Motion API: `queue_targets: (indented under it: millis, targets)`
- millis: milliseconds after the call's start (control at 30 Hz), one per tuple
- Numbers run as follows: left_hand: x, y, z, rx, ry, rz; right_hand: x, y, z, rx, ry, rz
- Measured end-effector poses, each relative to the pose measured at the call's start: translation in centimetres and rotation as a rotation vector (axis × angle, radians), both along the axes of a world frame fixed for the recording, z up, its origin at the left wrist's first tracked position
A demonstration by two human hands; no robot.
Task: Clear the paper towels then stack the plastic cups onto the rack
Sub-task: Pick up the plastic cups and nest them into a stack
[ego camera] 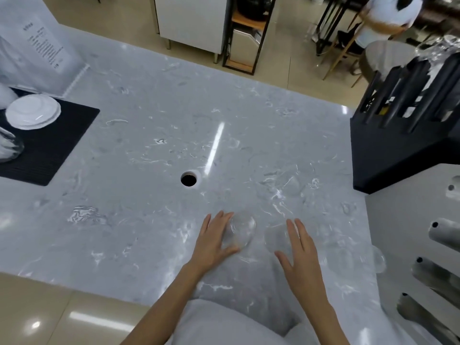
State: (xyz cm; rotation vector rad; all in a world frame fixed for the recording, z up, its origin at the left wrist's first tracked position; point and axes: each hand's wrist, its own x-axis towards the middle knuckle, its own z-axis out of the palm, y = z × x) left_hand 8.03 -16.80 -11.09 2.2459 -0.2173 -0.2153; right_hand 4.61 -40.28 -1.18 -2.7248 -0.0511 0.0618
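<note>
The left cup (pixel 242 229) and the right cup (pixel 276 239) are sitting side by side on the counter (pixel 149 145), near its front edge. The left hand (pixel 214 239) is touching the left cup with straight, loose fingers. The right hand (pixel 300 252) is touching the right cup the same way. The rack (pixel 443 235) is standing off to the right.

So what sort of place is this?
Probably a café or drinks bar: a marble counter with clear plastic cups on it, stacked white plates on a black mat, and a pegged rack on the right.

Grey white-veined marble counter (pixel 149 145), clear plastic cups (pixel 242 229), black ribbed mat (pixel 57 145), white plates (pixel 32 112).
</note>
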Motion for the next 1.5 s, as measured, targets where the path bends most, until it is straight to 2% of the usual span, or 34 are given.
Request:
queue_targets:
  millis: [100,233,333,500,600,667,733,833,900,967,1033,1067,1133,1200,1267,1333,1400,1500]
  targets:
    - [-0.3,0.1,-0.5,0.078,-0.027,-0.042,0.0,0.3,-0.5,0.051,-0.03,-0.088]
    - [-0.3,0.1,-0.4,0.075,-0.061,-0.022,0.9,1.5,-0.2,0.066,-0.028,-0.222]
    - [-0.4,0.0,-0.6,0.063,-0.075,-0.018,1.7,0.9,0.9,0.138,-0.026,-0.204]
    - [-0.3,-0.1,-0.7,0.114,-0.084,-0.013,2.2,1.4,8.7,0.242,-0.292,-0.203]
    - [-0.4,-0.1,-0.4,0.097,-0.087,-0.001,2.0,4.2,11.4,0.317,-0.387,-0.111]
    - [-0.5,-0.1,-0.3,0.055,-0.091,0.004,2.2,6.0,9.7,0.28,-0.341,-0.012]
    - [-0.6,0.0,-0.6,0.026,-0.087,-0.01,2.2,7.8,5.9,0.201,-0.21,0.095]
    - [-0.6,0.4,-1.2,0.098,-0.097,-0.091,1.6,9.3,0.6,0.193,-0.001,0.088]
    - [-0.5,0.3,-1.3,0.131,-0.124,-0.125,1.7,9.2,0.3,0.211,0.042,0.096]
    - [-0.5,0.2,-1.5,0.098,-0.135,-0.084,2.3,8.2,1.6,0.221,0.098,0.191]
    - [-0.6,0.0,-1.9,0.08,-0.133,-0.036,3.3,6.1,3.2,0.162,0.028,0.227]
    - [-0.5,0.0,-2.0,0.071,-0.128,-0.017,4.0,4.6,3.6,0.101,-0.064,0.174]
    - [-0.5,-0.2,-1.9,0.07,-0.121,0.007,5.7,0.8,3.6,-0.059,-0.209,-0.078]
    - [-0.6,-0.2,-1.6,0.079,-0.129,0.009,6.8,-2.5,3.0,-0.185,-0.145,-0.375]
    - [-0.5,-0.4,-1.6,0.084,-0.121,0.013,6.6,-4.5,2.0,-0.159,0.021,-0.526]
    - [-0.3,-1.3,-1.2,0.102,-0.084,0.01,5.3,-5.0,0.9,-0.114,0.041,-0.491]
    - [-0.2,-2.8,-0.7,0.116,-0.051,0.005,3.2,-4.5,-0.1,-0.18,-0.057,-0.376]
    - [-0.2,-4.5,-0.3,0.125,-0.061,0.031,1.5,-3.5,-1.1,-0.072,-0.103,-0.412]
